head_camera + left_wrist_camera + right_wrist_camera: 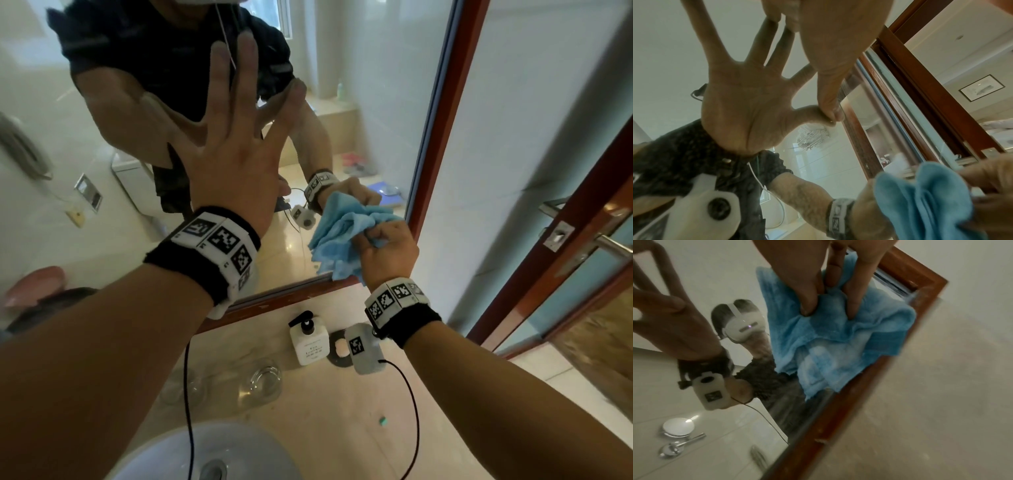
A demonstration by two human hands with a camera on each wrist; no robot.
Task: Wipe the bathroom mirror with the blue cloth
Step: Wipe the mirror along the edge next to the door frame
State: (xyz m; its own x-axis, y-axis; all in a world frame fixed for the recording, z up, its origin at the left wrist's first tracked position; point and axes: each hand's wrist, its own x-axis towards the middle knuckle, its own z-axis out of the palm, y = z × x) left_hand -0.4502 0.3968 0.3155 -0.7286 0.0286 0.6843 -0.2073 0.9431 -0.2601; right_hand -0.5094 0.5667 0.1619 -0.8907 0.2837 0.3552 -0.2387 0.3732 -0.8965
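The bathroom mirror (342,68) has a red-brown wooden frame (442,113). My left hand (233,144) is spread wide with straight fingers, the fingertips touching the glass; the left wrist view shows its thumb (830,104) meeting its reflection. My right hand (387,253) grips the bunched blue cloth (339,236) and holds it against the glass at the mirror's lower right corner. In the right wrist view its fingers (809,301) dig into the cloth (838,337), whose lower edge hangs over the bottom frame (838,410). The cloth (920,199) also shows low in the left wrist view.
Below the mirror on the beige counter (325,428) stand a white pump bottle (310,342), a soap dish (339,347) and two glasses (260,380). A white basin (205,452) lies at the front. A door with a metal handle (609,246) stands to the right.
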